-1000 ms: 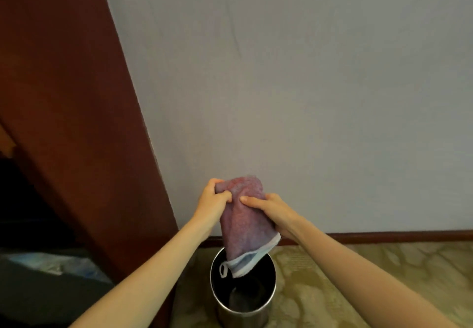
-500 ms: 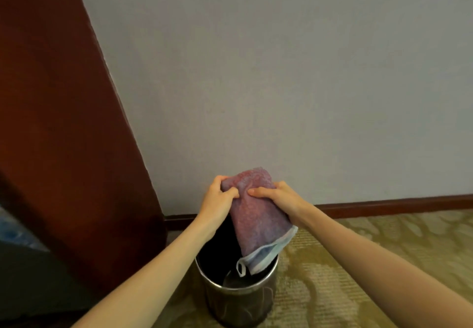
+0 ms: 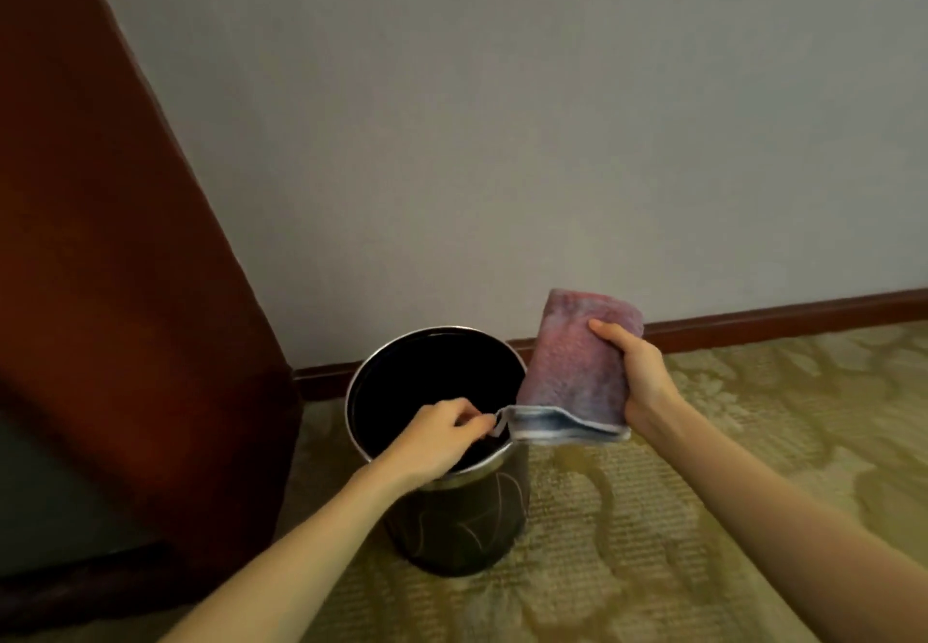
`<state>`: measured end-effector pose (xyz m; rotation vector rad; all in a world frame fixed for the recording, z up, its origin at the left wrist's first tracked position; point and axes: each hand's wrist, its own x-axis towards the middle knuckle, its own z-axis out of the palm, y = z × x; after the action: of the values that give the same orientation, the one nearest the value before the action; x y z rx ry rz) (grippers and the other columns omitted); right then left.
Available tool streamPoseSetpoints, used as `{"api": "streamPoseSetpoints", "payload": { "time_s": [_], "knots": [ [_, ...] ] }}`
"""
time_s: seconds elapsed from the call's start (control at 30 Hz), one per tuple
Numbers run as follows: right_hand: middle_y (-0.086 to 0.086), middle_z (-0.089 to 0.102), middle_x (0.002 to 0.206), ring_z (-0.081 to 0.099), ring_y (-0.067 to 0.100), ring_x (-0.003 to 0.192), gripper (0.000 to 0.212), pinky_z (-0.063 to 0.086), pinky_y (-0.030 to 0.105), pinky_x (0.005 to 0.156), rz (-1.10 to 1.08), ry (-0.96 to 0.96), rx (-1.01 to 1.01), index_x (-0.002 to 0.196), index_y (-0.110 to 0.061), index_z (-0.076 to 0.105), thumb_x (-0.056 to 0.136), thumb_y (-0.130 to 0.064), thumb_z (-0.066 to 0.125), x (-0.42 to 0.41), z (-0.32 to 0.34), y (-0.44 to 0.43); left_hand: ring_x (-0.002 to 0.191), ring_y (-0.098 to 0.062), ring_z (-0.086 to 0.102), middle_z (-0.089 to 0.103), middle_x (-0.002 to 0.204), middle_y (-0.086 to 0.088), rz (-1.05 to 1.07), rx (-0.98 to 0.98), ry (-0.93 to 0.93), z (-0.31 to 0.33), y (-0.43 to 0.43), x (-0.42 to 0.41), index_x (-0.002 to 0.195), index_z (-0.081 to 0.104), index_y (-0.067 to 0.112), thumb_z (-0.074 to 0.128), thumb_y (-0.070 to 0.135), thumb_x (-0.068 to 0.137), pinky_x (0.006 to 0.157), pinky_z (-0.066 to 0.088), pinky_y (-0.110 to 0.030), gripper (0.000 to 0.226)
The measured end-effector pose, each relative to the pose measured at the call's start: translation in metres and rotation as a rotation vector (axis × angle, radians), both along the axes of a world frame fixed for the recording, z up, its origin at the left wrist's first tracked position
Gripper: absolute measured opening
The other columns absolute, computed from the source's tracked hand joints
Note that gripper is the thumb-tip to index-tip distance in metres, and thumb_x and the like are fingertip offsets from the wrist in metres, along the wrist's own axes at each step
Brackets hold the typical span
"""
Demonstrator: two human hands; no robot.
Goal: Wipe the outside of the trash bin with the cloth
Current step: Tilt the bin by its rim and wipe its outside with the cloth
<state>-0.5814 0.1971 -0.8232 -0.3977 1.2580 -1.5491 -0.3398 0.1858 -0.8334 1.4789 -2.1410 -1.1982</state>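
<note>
A round dark trash bin (image 3: 459, 522) with a silver rim stands on the carpet by the wall, its inside black. My right hand (image 3: 638, 374) holds a folded pink-purple cloth (image 3: 577, 366) with a pale blue hem, up in the air just right of the bin's rim. My left hand (image 3: 437, 434) is over the bin's opening, its fingertips pinching the small white loop at the cloth's lower left corner.
A dark red wooden cabinet (image 3: 115, 291) stands close to the bin's left. A grey wall (image 3: 502, 140) with a reddish baseboard (image 3: 783, 313) runs behind. Patterned olive carpet (image 3: 653, 517) spreads to the right and front.
My hands have separated: the right hand carried the cloth up and to the right of the bin, the left hand dropped to the cloth's corner loop. The view tilted down, showing the whole bin.
</note>
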Motion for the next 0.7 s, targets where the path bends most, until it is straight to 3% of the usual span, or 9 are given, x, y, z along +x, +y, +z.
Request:
{"api": "streamPoseSetpoints", "payload": {
  "time_s": [0.1, 0.17, 0.27, 0.37, 0.47, 0.6, 0.7],
  "knots": [
    [0.013, 0.073, 0.095, 0.070, 0.031, 0.087, 0.043, 0.056, 0.044, 0.079, -0.103, -0.040, 0.070, 0.103, -0.004, 0.067, 0.065, -0.021, 0.079, -0.009, -0.024, 0.017, 0.091, -0.021, 0.065, 0.066, 0.097, -0.002, -0.232, -0.158, -0.354, -0.013, 0.018, -0.010, 0.103, 0.063, 0.025, 0.043, 0.055, 0.092, 0.078, 0.051, -0.040, 0.037],
    [0.010, 0.074, 0.087, 0.072, 0.027, 0.078, 0.038, 0.056, 0.037, 0.067, -0.173, -0.048, 0.089, 0.098, -0.005, 0.068, 0.064, -0.018, 0.079, -0.012, -0.038, 0.025, 0.098, -0.029, 0.064, 0.066, 0.104, -0.007, -0.299, -0.353, -0.513, -0.016, 0.025, -0.015, 0.107, 0.060, 0.021, 0.037, 0.048, 0.097, 0.082, 0.050, -0.045, 0.037],
    [0.009, 0.074, 0.079, 0.071, 0.025, 0.067, 0.033, 0.054, 0.033, 0.059, -0.235, -0.011, 0.148, 0.089, -0.005, 0.068, 0.060, -0.017, 0.081, -0.012, -0.054, 0.036, 0.098, -0.029, 0.063, 0.066, 0.101, -0.007, -0.261, -0.379, -0.480, -0.017, 0.028, -0.016, 0.101, 0.060, 0.018, 0.035, 0.043, 0.100, 0.083, 0.049, -0.045, 0.035],
    [0.013, 0.069, 0.092, 0.068, 0.030, 0.080, 0.039, 0.055, 0.041, 0.071, -0.240, 0.057, 0.204, 0.093, -0.005, 0.063, 0.061, -0.020, 0.081, -0.011, -0.062, 0.042, 0.095, -0.027, 0.063, 0.066, 0.098, -0.004, -0.205, -0.375, -0.483, -0.019, 0.029, -0.016, 0.097, 0.059, 0.020, 0.035, 0.043, 0.099, 0.085, 0.049, -0.046, 0.034],
    [0.013, 0.067, 0.093, 0.065, 0.030, 0.083, 0.033, 0.054, 0.043, 0.077, -0.240, 0.140, 0.224, 0.085, -0.007, 0.060, 0.063, -0.023, 0.080, -0.009, -0.060, 0.043, 0.089, -0.025, 0.064, 0.065, 0.092, -0.002, -0.150, -0.375, -0.437, -0.020, 0.030, -0.016, 0.085, 0.052, 0.025, 0.035, 0.043, 0.098, 0.084, 0.050, -0.047, 0.028],
    [0.008, 0.068, 0.085, 0.064, 0.024, 0.080, 0.030, 0.047, 0.030, 0.061, -0.202, 0.258, 0.210, 0.082, -0.008, 0.061, 0.066, -0.026, 0.079, -0.007, -0.054, 0.036, 0.074, -0.024, 0.063, 0.057, 0.071, 0.002, -0.020, -0.356, -0.310, -0.007, 0.019, -0.010, 0.074, 0.053, 0.020, 0.038, 0.044, 0.097, 0.074, 0.052, -0.045, 0.036],
    [0.009, 0.068, 0.085, 0.065, 0.025, 0.081, 0.030, 0.051, 0.033, 0.067, -0.163, 0.328, 0.220, 0.083, -0.007, 0.063, 0.068, -0.029, 0.078, -0.004, -0.054, 0.030, 0.062, -0.023, 0.058, 0.055, 0.061, 0.001, 0.147, -0.319, -0.136, 0.001, 0.007, 0.006, 0.065, 0.054, 0.016, 0.046, 0.040, 0.095, 0.065, 0.048, -0.040, 0.039]
  ]
}}
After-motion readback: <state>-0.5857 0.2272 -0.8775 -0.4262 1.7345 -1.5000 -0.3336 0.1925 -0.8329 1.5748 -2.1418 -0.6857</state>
